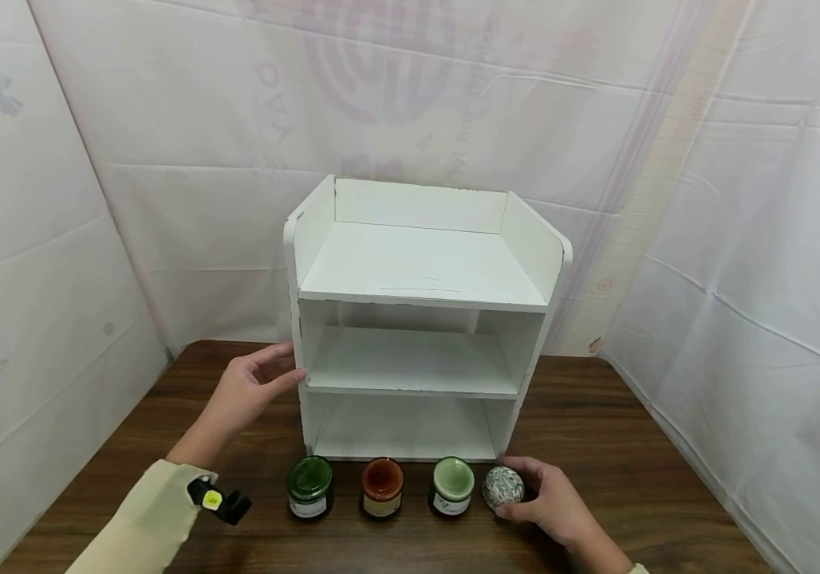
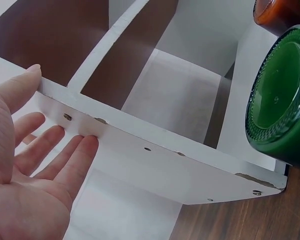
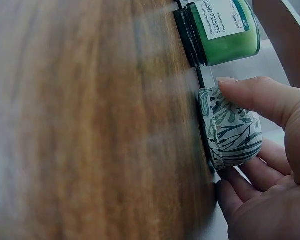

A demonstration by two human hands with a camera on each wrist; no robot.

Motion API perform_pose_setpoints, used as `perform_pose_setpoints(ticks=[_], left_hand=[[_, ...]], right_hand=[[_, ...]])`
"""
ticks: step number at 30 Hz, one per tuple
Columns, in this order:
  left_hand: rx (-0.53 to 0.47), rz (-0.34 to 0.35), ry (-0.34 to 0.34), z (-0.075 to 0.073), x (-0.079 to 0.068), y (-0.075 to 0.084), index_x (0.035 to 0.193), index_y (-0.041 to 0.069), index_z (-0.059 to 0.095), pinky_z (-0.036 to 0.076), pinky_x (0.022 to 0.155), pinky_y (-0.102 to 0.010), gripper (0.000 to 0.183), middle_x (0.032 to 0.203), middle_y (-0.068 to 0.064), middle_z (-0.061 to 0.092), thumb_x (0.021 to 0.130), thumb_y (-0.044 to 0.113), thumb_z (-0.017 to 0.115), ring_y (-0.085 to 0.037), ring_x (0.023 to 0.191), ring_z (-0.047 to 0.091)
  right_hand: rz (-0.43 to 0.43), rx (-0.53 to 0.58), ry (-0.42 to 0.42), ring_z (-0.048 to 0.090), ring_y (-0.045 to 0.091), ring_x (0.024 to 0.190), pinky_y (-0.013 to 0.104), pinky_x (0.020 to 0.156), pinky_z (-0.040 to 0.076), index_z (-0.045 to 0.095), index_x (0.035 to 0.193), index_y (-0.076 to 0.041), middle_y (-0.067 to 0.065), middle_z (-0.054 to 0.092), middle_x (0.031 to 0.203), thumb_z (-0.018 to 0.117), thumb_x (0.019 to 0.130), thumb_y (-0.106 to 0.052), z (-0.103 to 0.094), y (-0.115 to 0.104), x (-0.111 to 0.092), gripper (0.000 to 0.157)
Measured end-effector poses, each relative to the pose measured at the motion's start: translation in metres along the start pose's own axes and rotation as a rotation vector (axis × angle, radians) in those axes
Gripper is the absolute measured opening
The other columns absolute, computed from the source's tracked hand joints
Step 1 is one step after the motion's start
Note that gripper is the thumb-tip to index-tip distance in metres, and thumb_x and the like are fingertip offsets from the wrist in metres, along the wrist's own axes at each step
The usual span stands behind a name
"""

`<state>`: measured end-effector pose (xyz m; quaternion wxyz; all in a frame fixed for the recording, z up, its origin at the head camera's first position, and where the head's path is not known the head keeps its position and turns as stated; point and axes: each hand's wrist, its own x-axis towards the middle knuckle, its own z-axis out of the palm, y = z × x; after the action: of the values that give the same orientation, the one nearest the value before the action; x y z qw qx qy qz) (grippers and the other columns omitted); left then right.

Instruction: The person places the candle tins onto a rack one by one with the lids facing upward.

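A small white shelf unit (image 1: 424,303) stands on the table. My left hand (image 1: 252,391) is at its left side panel (image 2: 130,150), with extended fingertips against the outer face and the thumb at the front edge. In front of the shelf is a row of upturned scented candle jars: a dark green jar (image 1: 310,486), an amber jar (image 1: 383,486) and a light green jar (image 1: 451,485). At the row's right end sits a round leaf-patterned tin (image 3: 235,130). My right hand (image 1: 549,502) holds this tin between thumb and fingers, low at the table top.
The shelf has a top tray with raised sides (image 1: 417,255) and two lower compartments divided by a middle board (image 1: 410,363). White printed sheeting (image 1: 202,199) hangs behind and on both sides of the dark wood table (image 1: 597,430). A black strap (image 1: 219,501) is on the left wrist.
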<state>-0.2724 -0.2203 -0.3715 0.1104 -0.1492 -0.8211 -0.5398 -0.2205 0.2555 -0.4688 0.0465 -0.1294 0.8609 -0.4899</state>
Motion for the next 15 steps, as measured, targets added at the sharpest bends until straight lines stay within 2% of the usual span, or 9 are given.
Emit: perform_pose_setpoints(ticks=[11,15], left_hand=[[-0.007,0.001,-0.005,0.0005,-0.0017,0.0036,0.145,0.007,0.058,0.055,0.085,-0.016,0.054,0.136,-0.018,0.066,0.097,0.027,0.073,0.002,0.107,0.064],[0.001,-0.001,-0.004,-0.0004,-0.0022,0.0042,0.144,0.007,0.058,0.055,0.085,-0.016,0.054,0.136,-0.017,0.066,0.097,0.028,0.073,-0.001,0.108,0.065]], right_hand=[[0.011,-0.044,-0.007,0.065,0.032,0.118,0.018,0.088,0.051,0.063,0.133,0.001,0.018,0.067,0.132,0.094,0.07,-0.014,0.0,-0.0002,0.0007,0.072],[0.012,-0.05,-0.001,0.066,0.03,0.117,0.019,0.087,0.051,0.064,0.132,0.0,0.017,0.069,0.13,0.094,0.069,-0.013,0.0011,0.0001,0.0013,0.071]])
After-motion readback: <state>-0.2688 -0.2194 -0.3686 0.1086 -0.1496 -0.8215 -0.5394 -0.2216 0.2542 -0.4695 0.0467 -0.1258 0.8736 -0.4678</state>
